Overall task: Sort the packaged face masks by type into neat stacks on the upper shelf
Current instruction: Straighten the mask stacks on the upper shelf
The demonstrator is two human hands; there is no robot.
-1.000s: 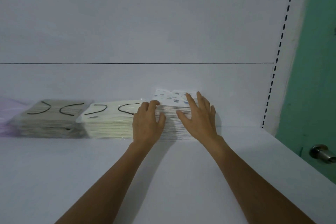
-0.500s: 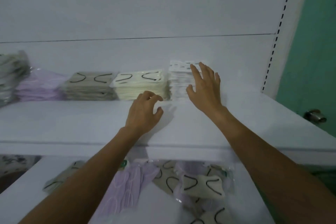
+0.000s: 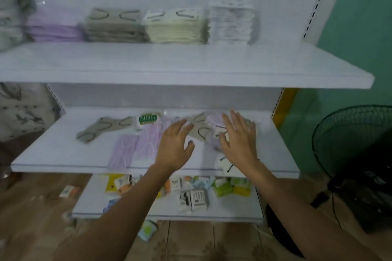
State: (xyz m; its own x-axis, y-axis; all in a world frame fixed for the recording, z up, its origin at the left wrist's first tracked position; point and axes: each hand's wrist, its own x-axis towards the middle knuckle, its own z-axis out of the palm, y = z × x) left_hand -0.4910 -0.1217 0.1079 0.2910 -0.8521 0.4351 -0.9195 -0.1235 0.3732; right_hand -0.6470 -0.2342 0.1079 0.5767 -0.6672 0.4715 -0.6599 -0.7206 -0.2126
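Masks point(image 3: 125, 148) — lilac, grey, cream — loose on middle shelf point(image 3: 53, 150), left hand point(image 3: 172, 146), right hand point(image 3: 239, 146), fingers point(image 3: 237, 125) spread

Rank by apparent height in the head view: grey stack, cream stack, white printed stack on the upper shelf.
Tallest: white printed stack, clearly.
Then grey stack and cream stack: these look about alike, and the picture is too blurred to rank them.

upper shelf point(image 3: 191, 65): stacks point(image 3: 174, 25) in row | middle shelf point(image 3: 53, 154): loose masks point(image 3: 135, 146) below
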